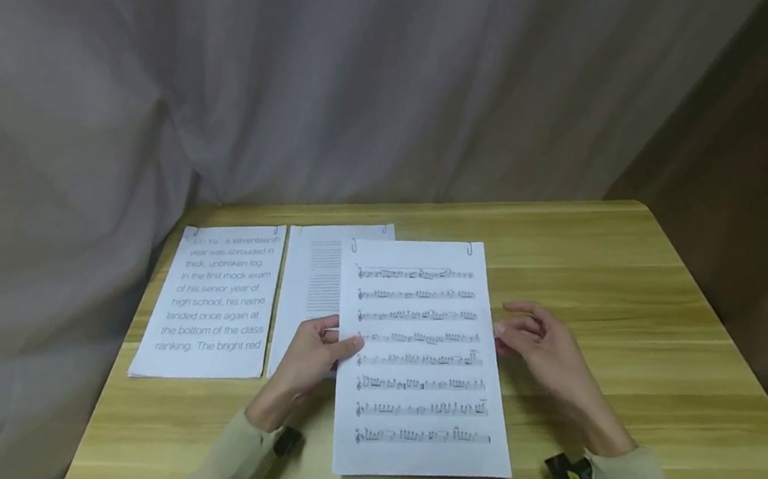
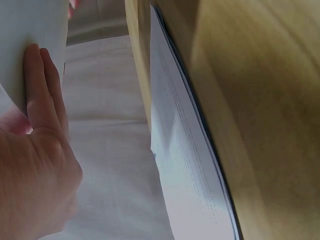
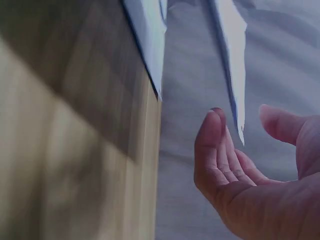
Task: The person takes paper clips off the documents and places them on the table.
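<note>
A stack of sheet music (image 1: pixel 420 362), with paper clips at its two top corners, is held above the table. My left hand (image 1: pixel 306 361) pinches its left edge, thumb on the printed side and fingers behind, as the left wrist view shows of the fingers (image 2: pixel 40 85). Beside the opposite edge is my right hand (image 1: pixel 548 357). In the right wrist view, its thumb and loosely bent fingers stand apart around the paper's edge (image 3: pixel 235 85), without gripping it.
On the wooden table (image 1: pixel 631 315) lie two more clipped paper stacks: one with large print (image 1: pixel 216 303) at the left, and one with small dense lines (image 1: pixel 311 279), partly covered by the sheet music. A grey curtain (image 1: pixel 374 72) hangs behind the table.
</note>
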The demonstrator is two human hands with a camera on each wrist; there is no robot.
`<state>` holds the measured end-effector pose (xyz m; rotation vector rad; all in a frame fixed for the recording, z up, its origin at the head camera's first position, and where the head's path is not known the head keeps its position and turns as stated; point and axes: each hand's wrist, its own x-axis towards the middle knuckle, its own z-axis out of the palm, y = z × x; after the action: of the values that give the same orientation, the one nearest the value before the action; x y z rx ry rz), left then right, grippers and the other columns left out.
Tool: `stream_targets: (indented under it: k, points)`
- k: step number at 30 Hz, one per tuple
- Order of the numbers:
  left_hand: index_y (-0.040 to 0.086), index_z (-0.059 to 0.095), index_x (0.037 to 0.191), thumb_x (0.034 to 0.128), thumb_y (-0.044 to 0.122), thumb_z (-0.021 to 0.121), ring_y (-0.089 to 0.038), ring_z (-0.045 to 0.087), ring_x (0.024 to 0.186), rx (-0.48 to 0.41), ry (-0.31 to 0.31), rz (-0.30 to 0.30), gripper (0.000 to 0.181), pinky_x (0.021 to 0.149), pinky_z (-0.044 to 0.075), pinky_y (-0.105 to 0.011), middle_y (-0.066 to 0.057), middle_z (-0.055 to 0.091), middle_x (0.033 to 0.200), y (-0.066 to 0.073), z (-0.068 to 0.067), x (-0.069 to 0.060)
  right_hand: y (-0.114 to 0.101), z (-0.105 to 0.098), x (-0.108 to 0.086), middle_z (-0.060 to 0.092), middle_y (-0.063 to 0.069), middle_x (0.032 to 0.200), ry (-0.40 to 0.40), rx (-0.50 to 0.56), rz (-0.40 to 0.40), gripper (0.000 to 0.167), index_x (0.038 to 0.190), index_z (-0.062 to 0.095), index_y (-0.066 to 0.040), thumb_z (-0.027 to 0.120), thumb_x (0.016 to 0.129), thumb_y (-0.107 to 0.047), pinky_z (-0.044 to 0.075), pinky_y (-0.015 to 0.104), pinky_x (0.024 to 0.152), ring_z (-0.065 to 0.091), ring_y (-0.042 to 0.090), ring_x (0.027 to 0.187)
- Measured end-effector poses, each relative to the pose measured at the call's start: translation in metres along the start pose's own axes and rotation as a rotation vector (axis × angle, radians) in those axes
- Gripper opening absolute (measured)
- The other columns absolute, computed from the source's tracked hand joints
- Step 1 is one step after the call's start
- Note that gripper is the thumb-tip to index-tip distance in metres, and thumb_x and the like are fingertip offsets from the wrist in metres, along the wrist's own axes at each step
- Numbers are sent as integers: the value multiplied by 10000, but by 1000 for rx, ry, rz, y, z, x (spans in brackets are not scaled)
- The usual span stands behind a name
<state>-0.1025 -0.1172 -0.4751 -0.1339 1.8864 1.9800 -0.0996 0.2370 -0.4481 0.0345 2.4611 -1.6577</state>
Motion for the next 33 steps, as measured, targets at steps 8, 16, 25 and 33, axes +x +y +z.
stream_targets:
  k: [8, 16, 25, 33]
  points:
    - [-67, 679, 1344, 1000, 15, 727, -179, 843, 870, 36, -22, -9, 357, 793, 688, -303, -216, 834, 1112, -8, 1, -5, -8, -6, 47, 694, 319, 1314, 39, -31, -113, 578, 1593, 449, 0, 665, 1099, -208, 639, 216, 872, 721, -60, 923]
    - [-80, 675, 1337, 989, -8, 720, -197, 844, 862, 35, -47, -31, 358, 789, 692, -324, -234, 830, 1109, -16, 3, -6, -2, -5, 71, 770, 208, 1240, 0, -67, -68, 437, 1475, 609, -58, 676, 1095, -263, 617, 287, 899, 737, 48, 934]
    - [-98, 680, 1318, 987, -11, 720, -199, 845, 861, 60, -52, -28, 344, 785, 692, -322, -251, 827, 1096, -19, 6, -4, 6, -3, 74, 796, 138, 1145, -14, -60, -61, 368, 1394, 679, -91, 709, 1077, -275, 581, 290, 866, 735, 96, 917]
    - [-112, 681, 1303, 983, -15, 723, -206, 848, 862, 79, -75, -26, 337, 783, 690, -311, -257, 825, 1088, -20, 7, -3, 13, -2, 77, 807, 74, 1066, -6, -47, -31, 330, 1338, 711, -57, 726, 1064, -240, 503, 242, 742, 703, 80, 857]
